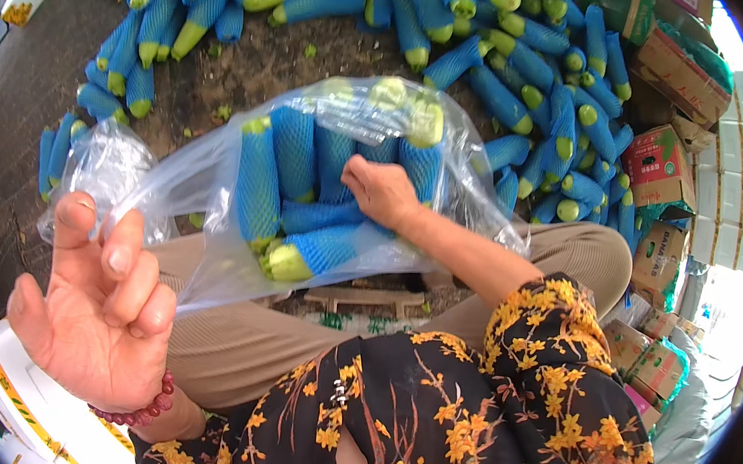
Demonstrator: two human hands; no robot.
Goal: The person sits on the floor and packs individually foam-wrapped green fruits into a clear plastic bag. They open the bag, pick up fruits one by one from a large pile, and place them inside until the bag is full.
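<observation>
A clear plastic bag point(215, 214) lies over my lap, its mouth stretched towards my left side. Inside it are several long pale-green vegetables point(261, 178) in blue foam net sleeves, most standing side by side and two lying across at the near side. My left hand point(108, 312) is raised palm up, a red bead bracelet on its wrist, with the bag's edge caught between two fingers. My right hand point(383, 192) reaches in among the vegetables with curled fingers; whether it grips one is hidden.
A large heap of sleeved vegetables point(529, 57) curves around the far side and right. More crumpled clear plastic point(111, 168) lies at left. Cardboard boxes point(661, 162) line the right, and white foam boxes point(29, 399) stand at lower left. A low wooden piece point(364, 298) lies between my legs.
</observation>
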